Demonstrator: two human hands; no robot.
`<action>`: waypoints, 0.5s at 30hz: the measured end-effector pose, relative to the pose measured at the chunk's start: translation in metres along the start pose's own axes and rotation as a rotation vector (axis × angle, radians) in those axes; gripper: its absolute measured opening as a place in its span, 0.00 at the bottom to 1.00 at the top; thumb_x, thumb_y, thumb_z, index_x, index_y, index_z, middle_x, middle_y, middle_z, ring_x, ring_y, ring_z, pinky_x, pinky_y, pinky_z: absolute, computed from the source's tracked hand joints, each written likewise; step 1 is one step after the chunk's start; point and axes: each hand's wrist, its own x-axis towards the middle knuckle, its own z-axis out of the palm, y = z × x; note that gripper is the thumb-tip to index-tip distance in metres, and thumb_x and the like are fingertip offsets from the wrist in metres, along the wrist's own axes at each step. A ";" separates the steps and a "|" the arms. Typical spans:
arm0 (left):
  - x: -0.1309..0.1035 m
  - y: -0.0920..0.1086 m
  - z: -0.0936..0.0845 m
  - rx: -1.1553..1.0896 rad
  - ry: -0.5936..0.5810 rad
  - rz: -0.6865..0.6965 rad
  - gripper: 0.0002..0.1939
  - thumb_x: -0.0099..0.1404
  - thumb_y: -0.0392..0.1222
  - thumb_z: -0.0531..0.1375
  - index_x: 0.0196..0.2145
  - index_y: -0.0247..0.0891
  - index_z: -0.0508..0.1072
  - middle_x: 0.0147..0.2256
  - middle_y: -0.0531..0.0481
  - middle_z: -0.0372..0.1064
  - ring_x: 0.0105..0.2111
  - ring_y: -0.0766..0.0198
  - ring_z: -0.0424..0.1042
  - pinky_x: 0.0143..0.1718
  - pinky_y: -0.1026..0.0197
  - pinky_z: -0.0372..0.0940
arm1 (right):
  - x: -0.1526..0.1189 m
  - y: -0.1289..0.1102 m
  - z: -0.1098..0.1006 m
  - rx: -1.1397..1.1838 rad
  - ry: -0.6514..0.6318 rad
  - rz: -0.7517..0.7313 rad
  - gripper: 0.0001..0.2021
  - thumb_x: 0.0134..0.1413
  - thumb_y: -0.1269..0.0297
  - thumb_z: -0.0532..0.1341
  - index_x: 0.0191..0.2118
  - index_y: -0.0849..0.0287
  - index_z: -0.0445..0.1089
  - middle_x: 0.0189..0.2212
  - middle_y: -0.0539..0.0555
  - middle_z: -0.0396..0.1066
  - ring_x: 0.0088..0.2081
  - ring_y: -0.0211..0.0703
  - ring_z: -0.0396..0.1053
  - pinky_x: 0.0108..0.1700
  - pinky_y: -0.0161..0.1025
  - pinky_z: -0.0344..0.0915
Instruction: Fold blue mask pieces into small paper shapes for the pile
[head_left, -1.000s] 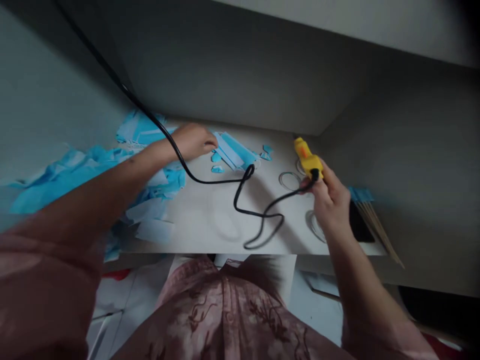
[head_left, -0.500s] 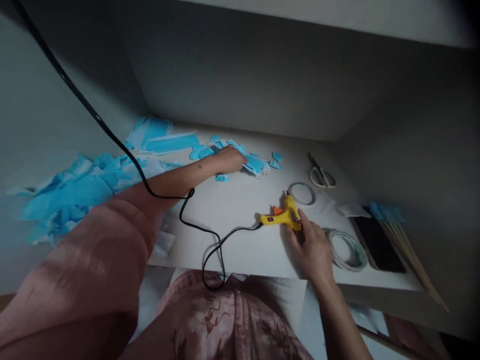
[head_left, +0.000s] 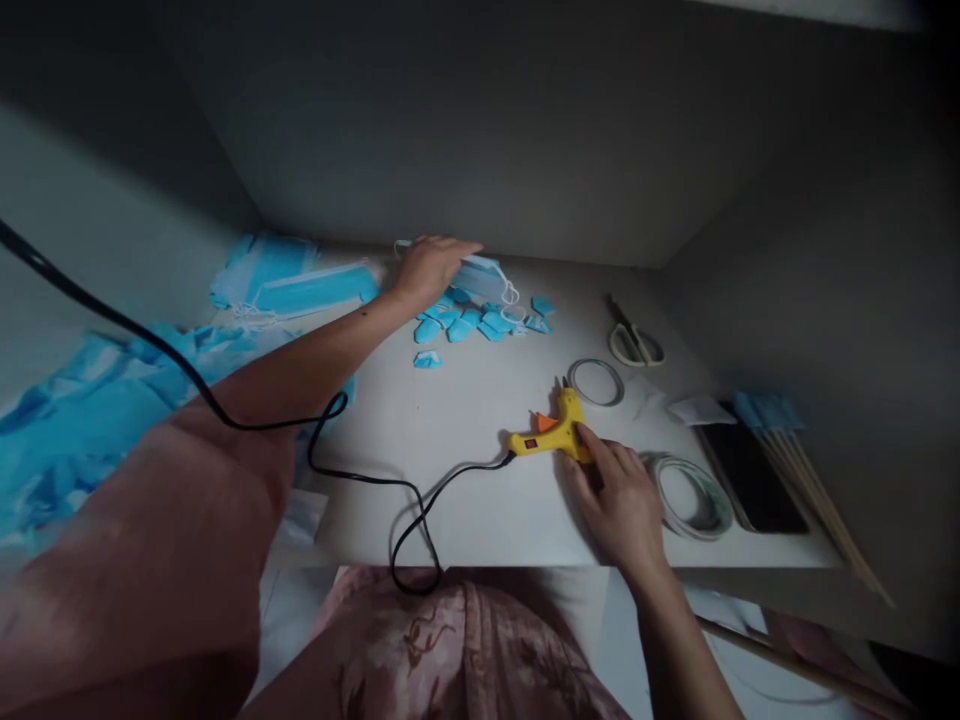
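My left hand [head_left: 435, 268] is at the back of the table, fingers over a blue and white face mask [head_left: 484, 278] and gripping it. The mask's ear loops hang out on both sides; its middle is hidden by the hand. Just in front lie several small cut blue pieces [head_left: 463, 322], with one apart nearer me [head_left: 428, 359]. My right hand [head_left: 619, 500] has thumb and fingers around the rear end of a yellow glue gun [head_left: 559, 430]. The gun lies on its side, orange trigger and nozzle pointing away from me.
Blue masks [head_left: 315, 288] and a heap of blue material [head_left: 82, 410] lie left. A black cord [head_left: 375, 478] crosses my left forearm. At right are scissors [head_left: 636, 345], wire coils [head_left: 694, 500], a dark phone-like slab [head_left: 754, 480] and blue-topped sticks [head_left: 817, 490].
My left hand has moved back and left with the face mask, uncovering the small blue pieces. The right hand stays at the glue gun. The view has shifted slightly.
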 end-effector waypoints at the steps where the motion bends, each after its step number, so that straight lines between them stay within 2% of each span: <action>1: 0.004 0.000 -0.004 0.043 0.009 -0.069 0.21 0.78 0.38 0.51 0.61 0.40 0.76 0.58 0.47 0.78 0.57 0.60 0.76 0.60 0.57 0.65 | 0.000 0.001 0.000 0.001 -0.002 -0.004 0.25 0.72 0.53 0.56 0.63 0.66 0.71 0.41 0.62 0.78 0.42 0.54 0.74 0.46 0.49 0.72; 3: 0.013 -0.004 -0.014 0.150 0.050 -0.214 0.21 0.81 0.46 0.48 0.58 0.40 0.77 0.50 0.45 0.82 0.51 0.58 0.79 0.53 0.56 0.68 | 0.000 0.001 -0.001 0.008 -0.006 -0.009 0.25 0.73 0.53 0.56 0.63 0.67 0.71 0.42 0.62 0.77 0.42 0.54 0.73 0.46 0.49 0.72; 5: 0.020 -0.015 -0.028 0.234 0.111 -0.308 0.23 0.82 0.48 0.45 0.57 0.38 0.77 0.48 0.44 0.82 0.49 0.57 0.79 0.51 0.54 0.68 | -0.001 0.003 0.000 0.018 -0.010 -0.012 0.25 0.73 0.54 0.56 0.64 0.67 0.70 0.42 0.63 0.77 0.42 0.54 0.73 0.46 0.49 0.72; 9: 0.022 -0.048 -0.066 0.317 0.168 -0.399 0.24 0.81 0.46 0.45 0.61 0.37 0.73 0.51 0.43 0.80 0.53 0.54 0.78 0.53 0.50 0.67 | -0.003 0.009 0.003 0.028 -0.004 -0.025 0.25 0.73 0.54 0.56 0.64 0.65 0.69 0.42 0.62 0.77 0.42 0.54 0.73 0.46 0.50 0.72; 11: 0.021 -0.056 -0.082 0.335 0.183 -0.391 0.27 0.81 0.53 0.42 0.62 0.40 0.72 0.56 0.45 0.78 0.59 0.55 0.74 0.55 0.49 0.64 | -0.003 0.010 0.004 0.032 -0.008 -0.026 0.24 0.72 0.54 0.56 0.64 0.65 0.69 0.42 0.62 0.77 0.42 0.54 0.73 0.46 0.50 0.72; 12: 0.021 -0.056 -0.086 0.332 0.160 -0.374 0.28 0.80 0.56 0.42 0.62 0.42 0.72 0.58 0.48 0.76 0.61 0.55 0.72 0.55 0.50 0.63 | -0.003 0.010 0.004 0.034 -0.013 -0.025 0.24 0.72 0.54 0.56 0.64 0.65 0.69 0.42 0.62 0.77 0.42 0.54 0.73 0.46 0.51 0.72; 13: 0.022 -0.054 -0.087 0.341 0.224 -0.371 0.29 0.80 0.55 0.41 0.63 0.42 0.73 0.60 0.46 0.75 0.62 0.52 0.72 0.58 0.46 0.63 | -0.003 0.009 0.004 0.036 -0.016 -0.023 0.24 0.72 0.54 0.56 0.64 0.65 0.69 0.42 0.62 0.77 0.42 0.54 0.73 0.46 0.51 0.72; 14: 0.022 -0.049 -0.083 0.330 0.215 -0.341 0.30 0.80 0.53 0.40 0.64 0.42 0.72 0.61 0.44 0.73 0.63 0.49 0.70 0.60 0.44 0.62 | -0.002 0.008 0.004 0.036 -0.016 -0.019 0.24 0.73 0.54 0.56 0.64 0.66 0.69 0.42 0.62 0.77 0.42 0.54 0.73 0.46 0.51 0.72; 15: 0.023 -0.043 -0.075 0.292 0.157 -0.280 0.30 0.80 0.53 0.38 0.67 0.45 0.69 0.63 0.43 0.71 0.65 0.48 0.69 0.61 0.43 0.61 | -0.002 0.007 0.003 0.036 -0.016 -0.015 0.24 0.73 0.54 0.56 0.64 0.65 0.69 0.43 0.62 0.77 0.43 0.54 0.73 0.46 0.50 0.72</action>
